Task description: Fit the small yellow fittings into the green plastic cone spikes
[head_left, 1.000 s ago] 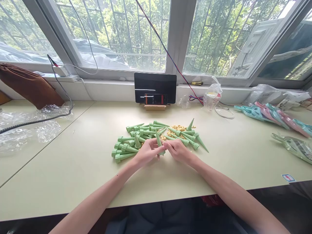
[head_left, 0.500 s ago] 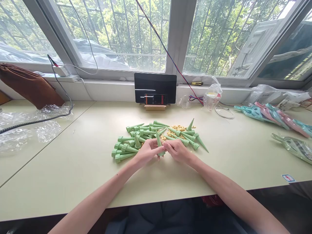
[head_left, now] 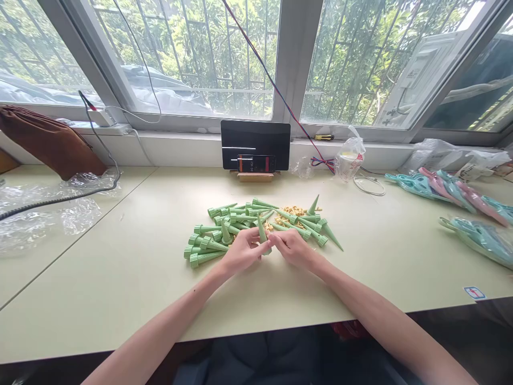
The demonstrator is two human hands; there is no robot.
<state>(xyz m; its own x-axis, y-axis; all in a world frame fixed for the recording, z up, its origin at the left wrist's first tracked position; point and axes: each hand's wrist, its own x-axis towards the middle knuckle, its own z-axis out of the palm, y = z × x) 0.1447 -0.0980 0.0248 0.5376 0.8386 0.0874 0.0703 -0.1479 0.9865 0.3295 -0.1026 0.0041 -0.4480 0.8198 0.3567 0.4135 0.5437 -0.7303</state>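
My left hand (head_left: 245,250) is closed round a green plastic watering spike (head_left: 262,231), which points up and away with its wide end low. Against the right side of that spike, my right hand (head_left: 294,247) pinches with thumb and forefinger. Whatever sits between those fingertips is too small and covered to make out. Just beyond both hands lies a heap of similar green spikes (head_left: 206,243), several with ribbed caps. Small yellow plastic pieces (head_left: 294,210) are scattered among the spikes on the right side of the heap.
A phone (head_left: 256,163) leans on a black tablet (head_left: 255,136) by the window. On the right lie hangers in plastic wrap (head_left: 481,240) and pink and teal ones (head_left: 441,184). Clear film (head_left: 76,214), a dark cable (head_left: 60,199) and a brown bag (head_left: 52,139) occupy the left.
The held spike tilts a little differently, while both hands stay almost in place. At the right edge, the wrapped hangers have shifted slightly left.
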